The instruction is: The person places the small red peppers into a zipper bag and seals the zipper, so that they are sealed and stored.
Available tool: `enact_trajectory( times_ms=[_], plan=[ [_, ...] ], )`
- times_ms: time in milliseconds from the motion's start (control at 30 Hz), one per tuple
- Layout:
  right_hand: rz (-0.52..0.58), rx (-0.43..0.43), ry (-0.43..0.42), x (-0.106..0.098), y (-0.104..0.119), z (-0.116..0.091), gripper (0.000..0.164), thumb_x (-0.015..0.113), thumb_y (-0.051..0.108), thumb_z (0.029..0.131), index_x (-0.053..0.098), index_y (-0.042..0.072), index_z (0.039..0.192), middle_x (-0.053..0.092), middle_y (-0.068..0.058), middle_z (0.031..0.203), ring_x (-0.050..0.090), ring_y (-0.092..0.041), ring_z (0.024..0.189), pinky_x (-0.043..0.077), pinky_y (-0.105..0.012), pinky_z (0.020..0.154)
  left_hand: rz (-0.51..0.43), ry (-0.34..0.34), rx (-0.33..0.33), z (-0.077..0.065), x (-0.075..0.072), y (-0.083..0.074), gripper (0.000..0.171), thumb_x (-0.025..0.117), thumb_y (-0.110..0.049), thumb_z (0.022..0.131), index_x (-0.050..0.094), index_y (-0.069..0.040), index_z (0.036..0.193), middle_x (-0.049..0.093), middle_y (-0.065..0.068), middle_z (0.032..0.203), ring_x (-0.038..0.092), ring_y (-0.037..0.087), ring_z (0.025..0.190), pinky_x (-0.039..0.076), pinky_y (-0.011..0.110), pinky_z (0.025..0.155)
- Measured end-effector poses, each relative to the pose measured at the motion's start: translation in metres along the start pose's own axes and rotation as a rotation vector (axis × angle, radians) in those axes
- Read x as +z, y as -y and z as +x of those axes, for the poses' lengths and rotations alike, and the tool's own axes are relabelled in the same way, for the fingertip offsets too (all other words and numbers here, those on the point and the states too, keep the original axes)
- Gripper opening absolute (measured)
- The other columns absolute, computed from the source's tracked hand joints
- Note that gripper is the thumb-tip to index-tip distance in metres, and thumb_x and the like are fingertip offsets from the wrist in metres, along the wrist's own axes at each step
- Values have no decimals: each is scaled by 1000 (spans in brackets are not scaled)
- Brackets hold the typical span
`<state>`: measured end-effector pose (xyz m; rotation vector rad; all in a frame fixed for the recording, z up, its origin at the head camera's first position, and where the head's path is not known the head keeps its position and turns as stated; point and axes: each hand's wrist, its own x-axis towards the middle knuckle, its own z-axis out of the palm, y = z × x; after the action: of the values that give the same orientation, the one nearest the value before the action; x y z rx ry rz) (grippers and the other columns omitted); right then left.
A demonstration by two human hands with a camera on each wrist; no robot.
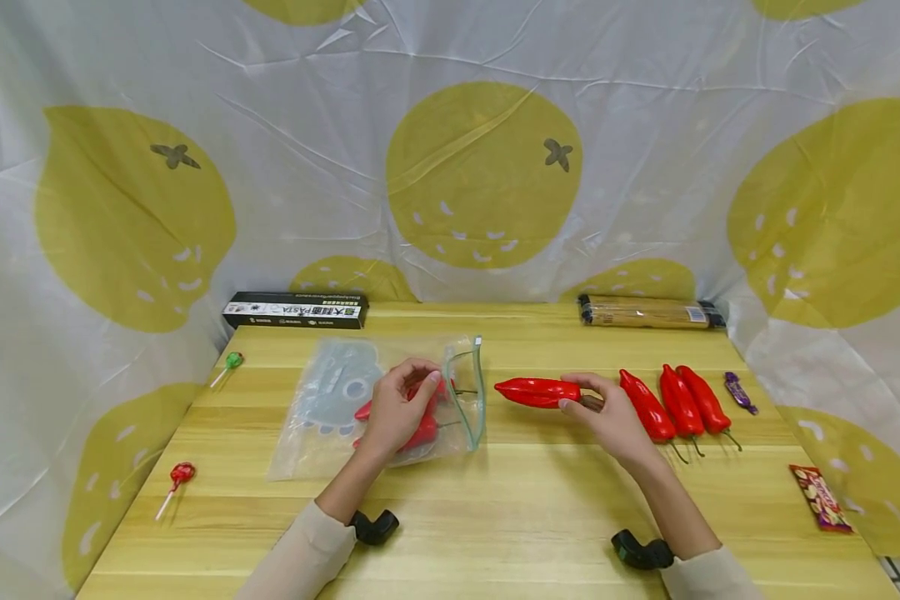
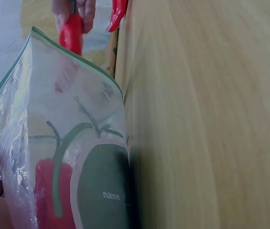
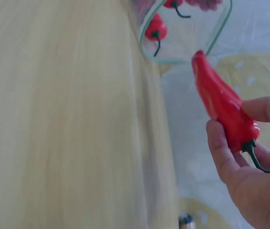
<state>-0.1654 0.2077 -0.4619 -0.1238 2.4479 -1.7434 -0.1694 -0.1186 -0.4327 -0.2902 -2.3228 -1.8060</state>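
A clear zip bag with a green-edged mouth lies on its side, its mouth standing open to the right. Red peppers with dark stems are inside it, partly hidden by my left hand. That hand pinches the bag's upper side near the mouth. My right hand holds another red pepper near its stem end, the tip pointing left at the bag opening. In the right wrist view, thumb and fingers grip this pepper just outside the bag's mouth.
Three red peppers lie right of my right hand. A purple-wrapped candy and a red snack packet are at the right edge. Lollipops, one green, one red, lie left. A pasta box and noodle pack stand behind.
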Motion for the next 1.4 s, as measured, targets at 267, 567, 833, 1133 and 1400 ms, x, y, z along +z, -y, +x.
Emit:
enact_trajectory(
  times_ms=[267,567,833,1133,1400],
  plan=[
    [115,-64,0,40,25,23,44,71,28,90,57,15,129,53,-10,131,63,-32,115,54,-42,93,-2,6,-7,-1,-1,-2,14,66,-16,93,69,-7,103,70,5,98,64,14,98,52,37,93],
    [172,-58,5,81,36,45,42,75,26,86,59,10,121,65,-14,119,67,-28,99,54,-51,89,34,-10,2,-1,0,-4,11,65,-18,94,70,-14,103,71,-1,106,65,15,103,51,43,96],
    [224,1,17,111,28,56,27,70,15,90,66,10,117,62,-11,120,70,-21,99,56,-34,81,48,-9,-14,3,1,15,15,65,-19,94,69,-11,106,70,2,106,65,15,103,51,36,97],
    [236,-29,60,114,28,52,42,68,21,92,56,3,128,60,-17,125,66,-32,108,53,-44,94,49,-11,2,9,4,35,13,64,-32,95,66,-23,103,69,-4,100,68,10,94,56,30,86],
    [363,-53,173,84,34,27,55,54,42,99,44,2,135,48,-28,135,57,-40,120,48,-45,102,85,-9,4,10,4,36,12,61,-33,96,65,-24,103,68,-5,101,70,9,94,56,30,84]
  ],
)
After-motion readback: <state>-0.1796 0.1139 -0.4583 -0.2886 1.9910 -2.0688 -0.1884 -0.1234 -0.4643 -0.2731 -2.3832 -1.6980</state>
